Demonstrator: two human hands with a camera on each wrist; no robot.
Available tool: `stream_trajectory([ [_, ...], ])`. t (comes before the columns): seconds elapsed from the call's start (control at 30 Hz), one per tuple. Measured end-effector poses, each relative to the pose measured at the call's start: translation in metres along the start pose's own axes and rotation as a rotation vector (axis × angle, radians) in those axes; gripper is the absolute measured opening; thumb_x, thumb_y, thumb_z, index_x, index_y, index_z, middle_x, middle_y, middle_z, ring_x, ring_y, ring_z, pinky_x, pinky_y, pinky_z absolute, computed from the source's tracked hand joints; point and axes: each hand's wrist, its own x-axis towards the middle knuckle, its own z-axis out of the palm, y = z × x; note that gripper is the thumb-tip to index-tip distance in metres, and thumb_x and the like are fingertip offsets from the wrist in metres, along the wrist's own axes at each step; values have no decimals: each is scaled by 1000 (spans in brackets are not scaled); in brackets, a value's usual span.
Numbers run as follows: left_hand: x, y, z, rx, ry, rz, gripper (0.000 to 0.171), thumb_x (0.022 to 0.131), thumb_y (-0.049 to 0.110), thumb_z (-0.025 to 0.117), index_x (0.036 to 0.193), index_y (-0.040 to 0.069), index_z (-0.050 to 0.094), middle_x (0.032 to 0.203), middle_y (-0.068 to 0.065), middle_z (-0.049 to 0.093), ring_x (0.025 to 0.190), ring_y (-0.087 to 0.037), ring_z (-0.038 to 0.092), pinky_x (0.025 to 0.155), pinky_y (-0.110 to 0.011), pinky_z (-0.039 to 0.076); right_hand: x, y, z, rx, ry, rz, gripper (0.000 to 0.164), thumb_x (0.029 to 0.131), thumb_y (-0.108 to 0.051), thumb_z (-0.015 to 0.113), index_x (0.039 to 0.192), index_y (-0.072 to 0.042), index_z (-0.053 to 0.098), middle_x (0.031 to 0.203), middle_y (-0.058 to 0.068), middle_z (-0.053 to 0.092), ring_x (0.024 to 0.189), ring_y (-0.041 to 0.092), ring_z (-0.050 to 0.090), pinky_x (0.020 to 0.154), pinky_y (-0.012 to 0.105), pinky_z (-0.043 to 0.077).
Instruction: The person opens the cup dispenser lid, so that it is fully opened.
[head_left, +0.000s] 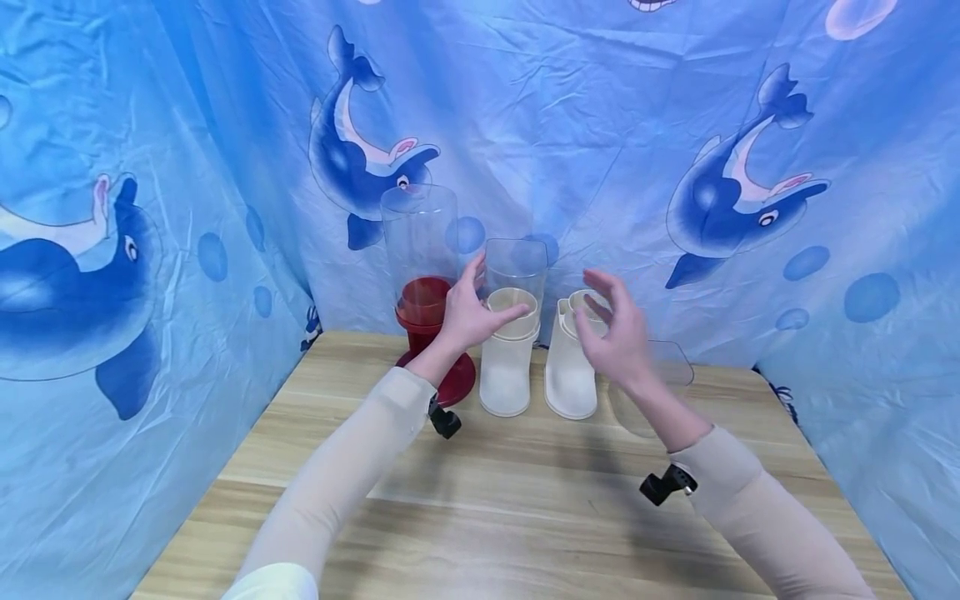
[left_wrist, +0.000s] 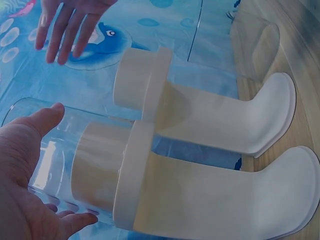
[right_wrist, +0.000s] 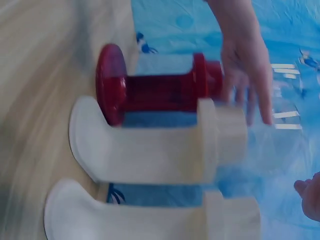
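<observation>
A cream stand (head_left: 506,367) with a curved foot and a raised collar bears a clear cylinder (head_left: 516,262). Beside it my left hand (head_left: 468,315) spreads its thumb and fingers about the cylinder's lower part, fairly straight. In the left wrist view the left hand (left_wrist: 25,175) overlaps the clear wall. A second cream stand (head_left: 572,375), with no cylinder on top, stands to the right. Near its upper end hovers my right hand (head_left: 618,333), fingers loosely bent and holding nothing. The left wrist view shows that right hand (left_wrist: 75,25) with fingers hanging apart from both stands.
At the left stands a red stand (head_left: 459,379) with a round foot, carrying a tall clear cylinder (head_left: 420,229). Another clear container (head_left: 671,362) lies on the wooden table (head_left: 480,517) behind my right forearm. A blue dolphin-print curtain (head_left: 570,125) hangs right behind the things.
</observation>
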Motion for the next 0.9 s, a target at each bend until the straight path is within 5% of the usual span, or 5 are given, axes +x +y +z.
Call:
stream_trajectory([
  [0.47, -1, -2, 0, 25, 5, 12, 114, 81, 45, 92, 169, 18, 25, 171, -11, 39, 152, -35, 48, 111, -51, 57, -37, 28, 62, -92, -158, 101, 85, 95, -7, 74, 162, 7, 24, 168, 30, 30, 158, 46, 34, 119, 58, 46],
  [0.7, -1, -5, 1, 20, -3, 15, 114, 82, 44, 92, 169, 17, 25, 170, -13, 40, 151, -36, 49, 110, -51, 58, -33, 50, 76, -93, -202, 249, 97, 98, -26, 77, 166, 4, 15, 173, 29, 22, 159, 48, 30, 124, 58, 41],
  [0.9, 1, -5, -2, 17, 5, 39, 113, 81, 41, 93, 169, 17, 26, 170, -15, 41, 151, -37, 50, 109, -53, 58, -23, 64, 85, -47, -189, 254, 96, 95, -24, 80, 166, 1, 20, 171, 23, 31, 159, 43, 35, 127, 53, 39],
])
